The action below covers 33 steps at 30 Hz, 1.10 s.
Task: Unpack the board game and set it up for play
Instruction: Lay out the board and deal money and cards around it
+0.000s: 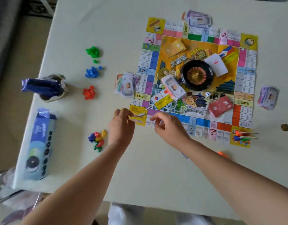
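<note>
The paper game board (pixel 244 77) lies flat on the white table (pixel 107 30). On it sit a black roulette wheel (pixel 196 74), a white die (pixel 207 94), a red card deck (pixel 221 105), a yellow box (pixel 174 46) and white cards (pixel 217 64). Play-money piles lie at the far edge (pixel 198 18), left edge (pixel 126 84), right edge (pixel 268 97) and on the board (pixel 173 87). My left hand (pixel 122 127) hovers over the board's near-left yellow corner, fingers curled. My right hand (pixel 168 125) is curled over the near edge. Whether either pinches anything is unclear.
Green (pixel 92 51), blue (pixel 91 72) and red (pixel 89 92) plastic house piles lie left of the board, with mixed colourful pieces (pixel 98 138) near my left hand. Pawns (pixel 242 137) stand on the near-right corner. A blue box (pixel 41 143), a cup holding a blue packet (pixel 44 87), and a coin (pixel 284 127) also sit here.
</note>
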{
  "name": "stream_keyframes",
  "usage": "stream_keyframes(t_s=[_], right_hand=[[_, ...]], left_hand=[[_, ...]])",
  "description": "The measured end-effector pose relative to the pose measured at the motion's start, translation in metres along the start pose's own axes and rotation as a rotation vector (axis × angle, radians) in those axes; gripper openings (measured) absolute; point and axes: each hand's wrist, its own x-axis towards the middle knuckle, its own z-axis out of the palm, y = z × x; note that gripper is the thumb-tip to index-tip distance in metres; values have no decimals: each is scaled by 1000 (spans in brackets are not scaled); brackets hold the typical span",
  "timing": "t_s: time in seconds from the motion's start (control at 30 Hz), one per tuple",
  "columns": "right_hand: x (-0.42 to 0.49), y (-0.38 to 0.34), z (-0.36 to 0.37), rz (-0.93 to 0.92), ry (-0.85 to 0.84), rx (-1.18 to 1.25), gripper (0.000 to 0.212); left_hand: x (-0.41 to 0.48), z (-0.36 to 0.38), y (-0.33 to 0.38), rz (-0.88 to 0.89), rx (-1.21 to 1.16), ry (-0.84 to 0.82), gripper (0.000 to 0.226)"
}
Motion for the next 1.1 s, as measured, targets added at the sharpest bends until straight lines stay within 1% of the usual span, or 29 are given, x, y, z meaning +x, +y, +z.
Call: stream_keyframes(t_s=[0.07, 0.2, 0.3, 0.47, 0.53, 0.6, 0.67, 0.83, 0.93, 0.97, 1.03, 1.1], right_hand=[[32, -31, 25, -21, -46, -5, 25], [94, -83, 71, -15, -119, -79, 47], [135, -114, 103, -21, -166, -168, 60], [177, -139, 138, -36, -179, -344, 76], [187, -144, 149, -22, -185, -386, 77], [193, -146, 155, -6, -188, -403, 70], [199, -145, 160, 3, -171, -425, 58], [204, -140, 162, -55, -124, -453, 31], [205, -138, 161, -21, -129, -460, 20], [206, -137, 161, -5, -117, -450, 16], [208, -134, 160, 35, -67, -356, 9], [207, -131, 160, 81, -1, -224, 9]], left_hand=[[26, -29, -28, -40, -1, 38, 30], [76, -73, -78, -78, 48, 56, 44], [108, -91, -107, -73, 131, 3, 52], [137, -94, -126, -19, 140, -92, 66], [143, -91, -130, 15, 100, -117, 68], [148, -88, -133, 40, 72, -110, 62], [155, -87, -138, 51, 86, -107, 53], [158, -89, -145, 130, 57, -74, 25], [161, -89, -146, 125, 51, -69, 16], [162, -89, -145, 111, 41, -69, 15], [162, -88, -144, 79, 19, -65, 12], [162, -87, -145, 61, 4, -51, 10]])
